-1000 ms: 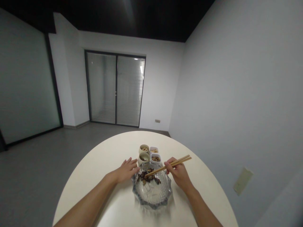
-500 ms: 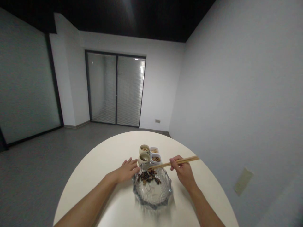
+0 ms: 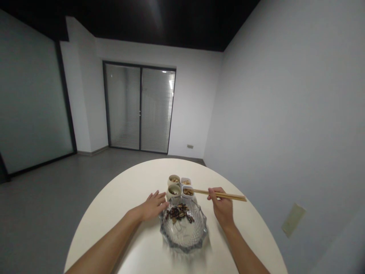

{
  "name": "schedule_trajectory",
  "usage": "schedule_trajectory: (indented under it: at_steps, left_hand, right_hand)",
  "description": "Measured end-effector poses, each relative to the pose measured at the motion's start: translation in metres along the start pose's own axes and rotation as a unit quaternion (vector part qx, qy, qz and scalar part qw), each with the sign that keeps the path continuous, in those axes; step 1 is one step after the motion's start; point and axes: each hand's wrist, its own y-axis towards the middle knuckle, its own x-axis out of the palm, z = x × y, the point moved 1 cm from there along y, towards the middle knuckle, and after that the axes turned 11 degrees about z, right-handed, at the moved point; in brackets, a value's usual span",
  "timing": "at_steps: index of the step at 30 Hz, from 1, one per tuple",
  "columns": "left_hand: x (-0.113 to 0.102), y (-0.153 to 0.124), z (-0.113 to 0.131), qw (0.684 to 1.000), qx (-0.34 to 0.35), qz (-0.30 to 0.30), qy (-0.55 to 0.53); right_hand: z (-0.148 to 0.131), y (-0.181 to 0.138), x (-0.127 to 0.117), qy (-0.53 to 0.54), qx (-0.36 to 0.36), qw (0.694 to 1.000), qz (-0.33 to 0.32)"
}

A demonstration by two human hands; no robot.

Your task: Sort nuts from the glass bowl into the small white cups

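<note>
My right hand (image 3: pixel 222 205) grips a pair of wooden chopsticks (image 3: pixel 228 195), whose tips reach left to the near white square cup (image 3: pixel 188 196) with brown bits inside. Fingers spread, my left hand (image 3: pixel 154 205) rests at the left rim of a scalloped clear glass bowl (image 3: pixel 185 243), its fingertips at or touching the glass. A heap of dark and brown dried pieces (image 3: pixel 179 213), too small to name surely, lies in the far half of the bowl. Whether the chopstick tips pinch anything is too small to tell.
Behind the bowl stand a near round beige cup (image 3: pixel 173 193), a far round cup (image 3: pixel 174 183) with pale pieces, and a far white square cup (image 3: pixel 186 182). All are on a round cream table (image 3: pixel 137 179). A white wall (image 3: pixel 285 114) rises on the right.
My right hand has moved slightly right, and the chopstick tips have gone from over the glass bowl up to the near white cup. My left hand has stayed in place.
</note>
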Motion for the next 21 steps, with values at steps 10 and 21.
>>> schedule_trajectory:
  at_steps: [10,21]
  left_hand:
    - [-0.0071,-0.0061,0.0064,1.0,0.006,0.0,0.018]
    - [-0.0076,-0.0072,0.0059,1.0,-0.004,0.002,0.005]
  right_hand:
    - [0.0069,-0.0017,0.0085,-0.02,-0.013,0.999,-0.038]
    - [0.0015,0.0015,0.0065,-0.008,-0.006,0.999,-0.031]
